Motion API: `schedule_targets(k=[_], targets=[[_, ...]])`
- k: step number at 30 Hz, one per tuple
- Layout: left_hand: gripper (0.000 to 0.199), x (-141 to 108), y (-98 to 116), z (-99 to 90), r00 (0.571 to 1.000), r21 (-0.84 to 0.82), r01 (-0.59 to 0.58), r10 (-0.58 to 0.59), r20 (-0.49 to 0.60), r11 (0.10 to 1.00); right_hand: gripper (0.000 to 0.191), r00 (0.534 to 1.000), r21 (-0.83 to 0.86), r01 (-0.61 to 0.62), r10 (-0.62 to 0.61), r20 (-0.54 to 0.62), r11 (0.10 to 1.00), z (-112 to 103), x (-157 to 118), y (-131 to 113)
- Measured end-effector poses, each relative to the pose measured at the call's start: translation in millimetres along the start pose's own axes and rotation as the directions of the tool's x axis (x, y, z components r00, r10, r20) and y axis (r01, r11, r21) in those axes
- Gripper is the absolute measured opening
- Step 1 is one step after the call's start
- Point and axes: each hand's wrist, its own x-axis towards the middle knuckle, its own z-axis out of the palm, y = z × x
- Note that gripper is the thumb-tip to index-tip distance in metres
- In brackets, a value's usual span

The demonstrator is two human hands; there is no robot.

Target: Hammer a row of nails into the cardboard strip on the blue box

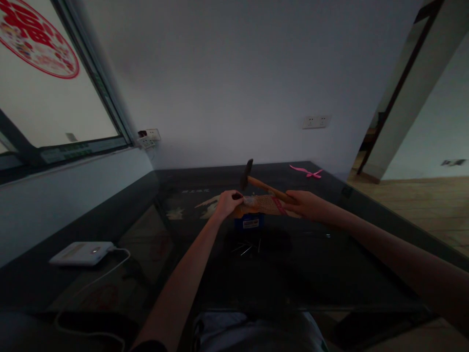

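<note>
My right hand is wrapped round the wooden handle of a hammer. The hammer's dark head is raised just above and to the right of my left hand. The left fingers are pinched at the near end of a long tan piece with a patterned surface and a red band; what they hold is too small to make out. Beneath that piece stands a blue box with a pale label. Several thin nails lie loose on the dark table in front of the box.
A white power bank with a white cable rests on the glossy black table at left. A pink ribbon lies at the far right. Small shiny bits sit near my right forearm. A wall stands behind.
</note>
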Motion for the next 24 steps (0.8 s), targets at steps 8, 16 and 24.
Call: schedule_targets(k=[8, 16, 24], targets=[[0.010, 0, -1, 2.0, 1.000, 0.001, -0.014, 0.014, -0.006, 1.000, 0.020, 0.999, 0.127, 0.000, 0.004, -0.034, 0.992, 5, -2, 2], [0.054, -9, 17, -34.9, 0.958, -0.121, -0.262, 0.244, -0.149, 0.957, 0.030, 0.984, 0.682, -0.127, 0.180, -0.007, 0.720, 33, -37, -3], [0.031, -56, 40, -43.6, 0.990, -0.598, -0.132, 0.072, -0.124, 0.791, 0.032, 0.981, 0.967, 0.004, 0.186, -0.053, 0.254, 86, -44, -10]])
